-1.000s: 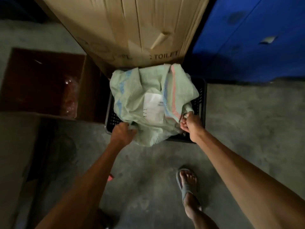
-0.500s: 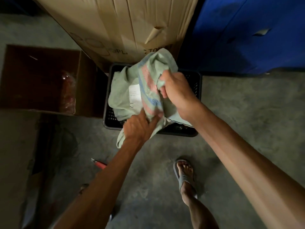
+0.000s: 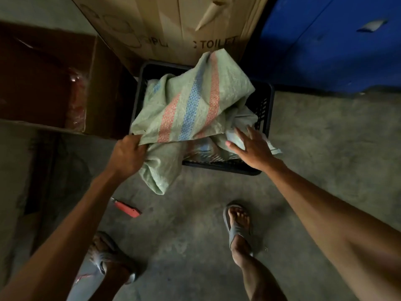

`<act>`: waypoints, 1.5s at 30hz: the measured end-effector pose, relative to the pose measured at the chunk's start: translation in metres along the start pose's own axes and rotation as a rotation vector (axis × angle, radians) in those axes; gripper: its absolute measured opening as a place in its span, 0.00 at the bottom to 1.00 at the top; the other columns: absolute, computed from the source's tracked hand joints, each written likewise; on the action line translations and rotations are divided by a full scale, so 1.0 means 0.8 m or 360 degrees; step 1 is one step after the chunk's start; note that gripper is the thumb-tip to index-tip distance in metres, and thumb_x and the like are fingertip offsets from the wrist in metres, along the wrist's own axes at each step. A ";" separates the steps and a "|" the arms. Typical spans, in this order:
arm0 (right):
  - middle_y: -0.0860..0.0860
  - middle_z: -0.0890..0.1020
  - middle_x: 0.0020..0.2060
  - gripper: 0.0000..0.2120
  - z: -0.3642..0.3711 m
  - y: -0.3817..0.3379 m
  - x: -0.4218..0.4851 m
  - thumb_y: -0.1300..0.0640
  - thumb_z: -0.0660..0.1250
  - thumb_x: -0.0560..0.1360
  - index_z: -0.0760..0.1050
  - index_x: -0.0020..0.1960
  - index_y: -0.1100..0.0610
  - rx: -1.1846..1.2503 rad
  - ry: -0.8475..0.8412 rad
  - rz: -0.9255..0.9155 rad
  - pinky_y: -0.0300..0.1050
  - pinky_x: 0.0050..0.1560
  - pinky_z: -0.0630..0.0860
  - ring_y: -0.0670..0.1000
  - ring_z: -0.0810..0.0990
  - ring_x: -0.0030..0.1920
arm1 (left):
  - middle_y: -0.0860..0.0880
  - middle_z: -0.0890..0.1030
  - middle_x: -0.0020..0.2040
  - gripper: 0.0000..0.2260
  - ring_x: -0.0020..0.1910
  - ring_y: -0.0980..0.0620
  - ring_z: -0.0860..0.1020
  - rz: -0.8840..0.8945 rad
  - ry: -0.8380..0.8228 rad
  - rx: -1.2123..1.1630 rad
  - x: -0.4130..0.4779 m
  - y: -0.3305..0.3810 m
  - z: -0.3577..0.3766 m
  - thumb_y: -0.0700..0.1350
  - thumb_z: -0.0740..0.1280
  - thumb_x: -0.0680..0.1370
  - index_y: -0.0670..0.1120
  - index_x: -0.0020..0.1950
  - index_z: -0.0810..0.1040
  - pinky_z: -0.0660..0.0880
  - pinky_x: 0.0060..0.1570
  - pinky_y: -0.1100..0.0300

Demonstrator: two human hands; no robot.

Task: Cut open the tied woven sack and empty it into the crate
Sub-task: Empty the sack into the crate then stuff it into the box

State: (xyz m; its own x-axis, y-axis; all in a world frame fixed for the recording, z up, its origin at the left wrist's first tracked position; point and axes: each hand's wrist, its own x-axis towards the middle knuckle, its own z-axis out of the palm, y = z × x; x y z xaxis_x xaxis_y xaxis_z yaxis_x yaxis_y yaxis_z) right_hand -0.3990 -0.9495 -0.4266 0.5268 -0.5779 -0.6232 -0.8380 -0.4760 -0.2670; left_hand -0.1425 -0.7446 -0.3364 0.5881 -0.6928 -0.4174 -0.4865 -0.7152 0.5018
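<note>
Cardboard of an open brown box [image 3: 54, 68] fills the left, against the black crate [image 3: 263, 109]. The left hand [image 3: 128, 156] is closed on the near left edge of the woven sack [image 3: 191, 105], one corner of which hangs over the crate's near rim towards the floor [image 3: 325, 137]. The sack is draped limp across the crate, its red and blue stripes run from near left to far right. A red cutter [image 3: 127, 208] is seen on the floor below. The right hand [image 3: 252, 148] is spread open, fingers laid on the sack's near right folds. Bare concrete is left open on the right, a tall carton [image 3: 173, 25] behind
</note>
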 end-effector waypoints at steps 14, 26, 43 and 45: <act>0.62 0.81 0.60 0.15 -0.002 0.021 -0.082 0.62 0.56 0.81 0.75 0.64 0.62 -0.0584 0.0031 0.0273 0.54 0.59 0.76 0.63 0.80 0.62 | 0.37 0.78 0.64 0.38 0.63 0.39 0.78 -0.0846 0.0105 -0.0300 -0.035 -0.021 0.003 0.63 0.72 0.73 0.37 0.71 0.68 0.73 0.61 0.50; 0.69 0.78 0.62 0.18 -0.405 -0.098 -0.241 0.54 0.60 0.82 0.76 0.60 0.68 -0.0110 0.0232 0.0304 0.52 0.57 0.76 0.67 0.78 0.61 | 0.41 0.74 0.33 0.15 0.14 0.57 0.74 -0.0914 0.0080 -0.0555 -0.111 0.137 -0.300 0.50 0.66 0.82 0.38 0.44 0.77 0.70 0.19 0.65; 0.53 0.69 0.27 0.15 -0.633 -0.181 -0.519 0.62 0.63 0.75 0.67 0.30 0.55 0.1011 0.1076 0.0237 0.43 0.30 0.64 0.51 0.67 0.27 | 0.51 0.67 0.20 0.21 0.21 0.52 0.62 -0.0442 -0.0035 -0.0515 -0.285 0.252 -0.525 0.56 0.75 0.73 0.46 0.30 0.71 0.58 0.24 0.66; 0.52 0.70 0.29 0.10 -0.662 -0.205 -0.527 0.60 0.63 0.72 0.70 0.32 0.55 0.1111 0.1189 0.0105 0.46 0.33 0.65 0.49 0.68 0.29 | 0.51 0.67 0.23 0.19 0.22 0.53 0.62 -0.0325 0.0053 -0.0644 -0.285 0.288 -0.550 0.53 0.73 0.75 0.48 0.30 0.71 0.57 0.25 0.66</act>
State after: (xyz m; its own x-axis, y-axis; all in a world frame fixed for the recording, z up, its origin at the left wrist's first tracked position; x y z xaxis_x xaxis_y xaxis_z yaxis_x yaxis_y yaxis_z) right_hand -0.4081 -0.9789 0.2691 0.2307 -0.9680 -0.0986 -0.6388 -0.0742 -0.7658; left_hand -0.1046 -0.7106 0.2075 0.6696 -0.5332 -0.5170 -0.0709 -0.7388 0.6702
